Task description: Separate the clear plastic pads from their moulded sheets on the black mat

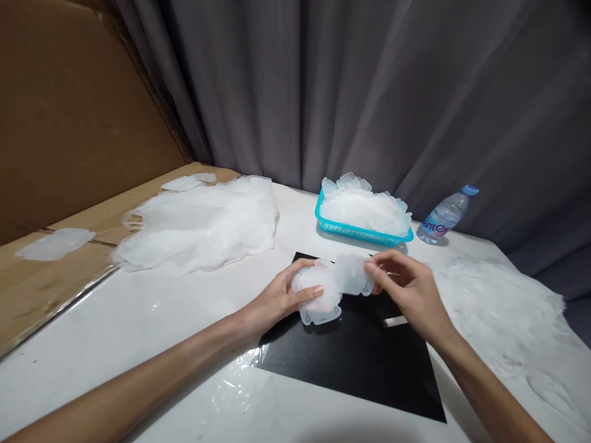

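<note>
Over a black mat, my left hand holds a stack of translucent white pieces, with the thumb on top. My right hand pinches the right edge of another thin translucent piece, which meets the stack's upper right side. A thin pointed metal tool shows partly by the right fingers; whether it is held there is unclear. A small white strip is visible below my right hand, on the mat.
Behind the mat, a turquoise basket is heaped with translucent pieces, beside a water bottle. White sheets lie at left, near cardboard carrying loose pieces. A pale, filmy heap spreads at right.
</note>
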A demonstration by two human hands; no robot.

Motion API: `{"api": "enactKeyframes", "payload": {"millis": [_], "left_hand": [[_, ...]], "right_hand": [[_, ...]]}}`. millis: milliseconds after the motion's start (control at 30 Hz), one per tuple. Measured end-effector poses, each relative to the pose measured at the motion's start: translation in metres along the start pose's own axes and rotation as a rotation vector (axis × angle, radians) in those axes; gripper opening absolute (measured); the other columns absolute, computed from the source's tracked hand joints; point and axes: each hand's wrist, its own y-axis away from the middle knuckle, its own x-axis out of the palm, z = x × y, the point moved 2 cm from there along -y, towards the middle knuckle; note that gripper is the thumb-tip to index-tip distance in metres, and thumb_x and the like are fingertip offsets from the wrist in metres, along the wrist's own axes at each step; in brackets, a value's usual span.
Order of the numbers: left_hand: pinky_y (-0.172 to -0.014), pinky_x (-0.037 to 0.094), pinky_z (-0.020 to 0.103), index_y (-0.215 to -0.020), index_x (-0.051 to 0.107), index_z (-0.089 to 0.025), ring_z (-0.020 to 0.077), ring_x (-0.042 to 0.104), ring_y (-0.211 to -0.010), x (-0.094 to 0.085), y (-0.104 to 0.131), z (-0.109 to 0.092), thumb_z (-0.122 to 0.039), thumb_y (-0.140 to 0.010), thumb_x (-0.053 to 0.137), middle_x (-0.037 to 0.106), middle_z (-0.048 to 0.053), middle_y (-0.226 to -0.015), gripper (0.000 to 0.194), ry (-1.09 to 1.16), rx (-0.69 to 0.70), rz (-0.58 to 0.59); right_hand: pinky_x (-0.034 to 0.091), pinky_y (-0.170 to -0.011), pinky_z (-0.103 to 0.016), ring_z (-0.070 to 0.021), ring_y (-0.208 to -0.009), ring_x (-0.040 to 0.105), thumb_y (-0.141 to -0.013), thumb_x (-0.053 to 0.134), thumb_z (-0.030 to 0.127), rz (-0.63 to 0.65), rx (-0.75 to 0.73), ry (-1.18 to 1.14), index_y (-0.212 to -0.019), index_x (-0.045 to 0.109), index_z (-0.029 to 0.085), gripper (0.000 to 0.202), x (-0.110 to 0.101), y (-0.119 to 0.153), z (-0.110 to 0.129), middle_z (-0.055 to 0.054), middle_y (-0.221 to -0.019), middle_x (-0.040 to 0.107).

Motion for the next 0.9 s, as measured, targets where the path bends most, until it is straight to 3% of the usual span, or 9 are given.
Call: {"api": "enactKeyframes", "payload": {"millis": [67,100,200,267,367,467,667,767,900], "left_hand": [[-0.079,0.056,0.028,-0.127,0.058,-0.023,0.0186,0.07,-0.089,0.001,0.001,-0.001,-0.036,-0.088,0.08,0.07,0.004,-0.109,0.047,0.002,-0.008,-0.004],[-0.08,0.055,0.028,-0.127,0.059,-0.024,0.0189,0.07,-0.091,0.001,0.001,-0.001,-0.036,-0.088,0.079,0.07,0.005,-0.11,0.046,0.011,-0.002,-0.006],[-0.09,0.056,0.032,-0.123,0.062,-0.023,0.0218,0.069,-0.102,0.0,-0.001,-0.002,-0.039,-0.091,0.076,0.069,0.007,-0.119,0.038,0.1,0.023,-0.026],[-0.093,0.056,0.036,-0.122,0.064,-0.021,0.0244,0.067,-0.108,-0.001,-0.001,-0.003,-0.046,-0.096,0.068,0.068,0.01,-0.122,0.036,0.164,0.028,-0.039],[-0.09,0.057,0.035,-0.123,0.064,-0.021,0.0242,0.067,-0.106,-0.001,-0.001,-0.003,-0.049,-0.096,0.068,0.068,0.01,-0.122,0.04,0.155,0.029,-0.035],[-0.084,0.056,0.028,-0.126,0.061,-0.025,0.0194,0.067,-0.098,-0.002,0.0,-0.004,-0.035,-0.085,0.083,0.068,0.006,-0.12,0.047,0.04,0.033,-0.052],[-0.081,0.056,0.028,-0.122,0.06,-0.027,0.02,0.066,-0.096,-0.002,0.002,-0.009,-0.032,-0.08,0.085,0.067,0.004,-0.115,0.049,-0.034,0.03,-0.054],[-0.081,0.055,0.027,-0.119,0.063,-0.028,0.0188,0.064,-0.096,-0.002,0.003,-0.011,-0.031,-0.08,0.086,0.065,0.003,-0.117,0.046,-0.09,0.075,-0.05],[-0.078,0.055,0.024,-0.117,0.064,-0.027,0.0174,0.063,-0.093,-0.005,0.0,-0.005,-0.03,-0.078,0.087,0.066,0.002,-0.111,0.046,-0.167,0.124,-0.058]], "right_hand": [[0.057,-0.065,-0.032,-0.0157,-0.067,0.065,-0.1,0.063,0.033,-0.232,-0.204,0.128,-0.1,0.068,0.023,0.011,0.001,0.007,0.006,-0.003,-0.09,0.068],[0.058,-0.069,-0.033,-0.0172,-0.072,0.066,-0.101,0.061,0.027,-0.261,-0.336,0.236,-0.103,0.068,0.024,0.008,0.005,0.01,0.009,-0.005,-0.095,0.07],[0.056,-0.076,-0.036,-0.022,-0.089,0.068,-0.1,0.057,0.013,-0.039,-0.686,0.587,-0.109,0.07,0.024,0.019,0.026,0.021,0.011,-0.008,-0.1,0.073],[0.056,-0.078,-0.037,-0.0239,-0.093,0.067,-0.1,0.055,0.009,0.105,-0.763,0.68,-0.11,0.07,0.021,0.022,0.036,0.025,0.01,-0.01,-0.101,0.073],[0.055,-0.083,-0.039,-0.0247,-0.099,0.064,-0.101,0.056,0.012,0.185,-0.702,0.632,-0.113,0.069,0.02,0.019,0.037,0.025,0.01,-0.011,-0.107,0.071],[0.055,-0.09,-0.039,-0.0235,-0.105,0.064,-0.101,0.062,0.024,0.25,-0.617,0.471,-0.119,0.068,0.023,0.018,0.025,0.019,0.012,-0.009,-0.114,0.068],[0.056,-0.084,-0.037,-0.0224,-0.099,0.066,-0.1,0.062,0.036,-0.038,-0.26,0.341,-0.107,0.072,0.024,0.017,-0.029,-0.011,-0.002,-0.007,-0.109,0.067],[0.056,-0.082,-0.038,-0.0222,-0.095,0.068,-0.098,0.063,0.045,0.058,-0.054,0.31,-0.103,0.073,0.023,0.025,-0.037,-0.017,-0.012,-0.007,-0.108,0.07],[0.057,-0.077,-0.034,-0.0192,-0.085,0.07,-0.094,0.069,0.049,0.283,0.116,0.017,-0.109,0.069,0.021,0.031,-0.016,-0.01,-0.013,-0.004,-0.096,0.073]]}}
